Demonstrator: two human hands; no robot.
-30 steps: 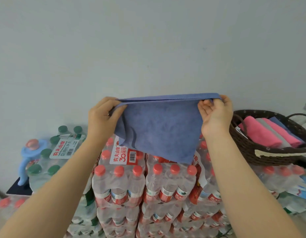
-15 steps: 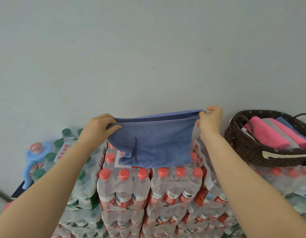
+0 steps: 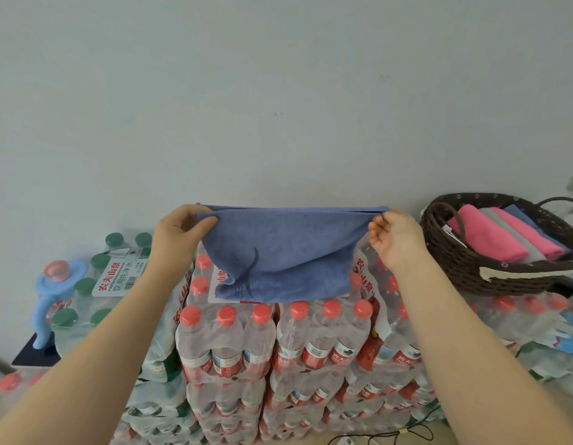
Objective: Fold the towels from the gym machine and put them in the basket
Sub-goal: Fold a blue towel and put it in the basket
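A blue towel (image 3: 285, 252), doubled over, is stretched between both hands above the stacked water bottle packs. My left hand (image 3: 179, 239) grips its left top corner with thumb and curled fingers. My right hand (image 3: 396, 242) pinches the right top corner. The towel's lower edge sags onto the tops of the red-capped bottles (image 3: 262, 319). At the right, a dark woven basket (image 3: 503, 277) sits on the packs and holds folded pink towels (image 3: 490, 239), with grey and blue ones beside them.
Shrink-wrapped packs of red-capped bottles fill the middle and right. Green-capped bottles (image 3: 99, 284) stand at the left beside a light blue pump handle (image 3: 50, 293). A plain grey wall (image 3: 278, 107) rises right behind. A dark cable lies on the floor at the bottom right.
Both hands have lowered the towel from mid-air, and its bottom edge now rests on the bottle tops. The hands have spread apart, pulling the top edge taut.
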